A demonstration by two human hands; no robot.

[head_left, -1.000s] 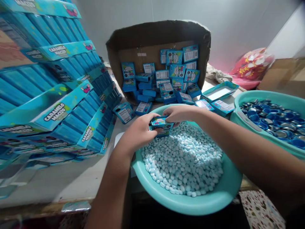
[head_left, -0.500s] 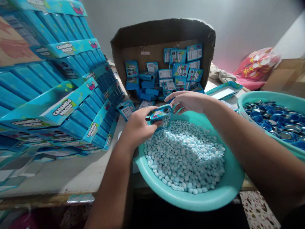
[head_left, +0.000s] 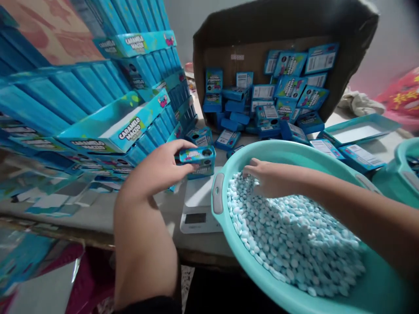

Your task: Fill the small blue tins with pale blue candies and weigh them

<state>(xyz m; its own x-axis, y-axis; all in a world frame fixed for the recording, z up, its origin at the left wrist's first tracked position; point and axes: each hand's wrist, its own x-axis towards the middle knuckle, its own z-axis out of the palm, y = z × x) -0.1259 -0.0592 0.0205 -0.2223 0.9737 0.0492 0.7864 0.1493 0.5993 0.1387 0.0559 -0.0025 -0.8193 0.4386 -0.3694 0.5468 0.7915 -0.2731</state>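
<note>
My left hand (head_left: 160, 168) grips a small blue candy box (head_left: 201, 161) between thumb and fingers, its round-holed end facing right. A white digital scale (head_left: 196, 222) lies just below the box; whether they touch I cannot tell. Inside the turquoise basin (head_left: 225, 231), my right hand (head_left: 268, 176) reaches into a heap of pale blue and white candies (head_left: 288, 244), near the left rim. Its fingers are curled down at the candies, and what they hold is hidden.
At left, display trays (head_left: 121, 131) packed with blue boxes rise in stacks. A tipped cardboard carton (head_left: 225, 56) behind the basin holds many blue boxes. An open blue tray (head_left: 360, 128), flat boxes and a second basin (head_left: 393, 174) stand at right.
The view has swung left and closer. My right hand has left the candy box and gone down into the candies. My left hand has carried the box from above the basin to beside it.
</note>
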